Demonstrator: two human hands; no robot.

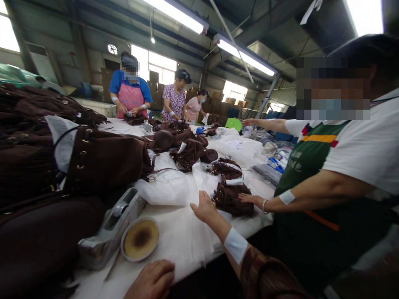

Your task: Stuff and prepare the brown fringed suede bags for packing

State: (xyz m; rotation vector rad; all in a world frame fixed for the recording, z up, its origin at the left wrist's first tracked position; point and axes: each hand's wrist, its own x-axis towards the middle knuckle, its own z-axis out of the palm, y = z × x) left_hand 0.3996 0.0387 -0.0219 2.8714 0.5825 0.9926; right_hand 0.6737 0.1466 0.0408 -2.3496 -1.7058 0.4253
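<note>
The person's right hand (205, 207) is at the raised fold of a white sheet (198, 176), its fingers bent, but I cannot tell if they pinch it. Just beside, on the table (174, 224), lies a brown bag (230, 201); a co-worker's hand (251, 200) rests on it, perhaps to keep it steady. A round dish (140, 239) stands near the left hand (152, 280), probably for easy reach. That hand's fingers are curled, the palm hidden, the wrist cut off; whether they grip something, I cannot say.

Four co-workers (134, 97), one round dish (149, 232) and the wearer's two hands (204, 206) are visible.
</note>
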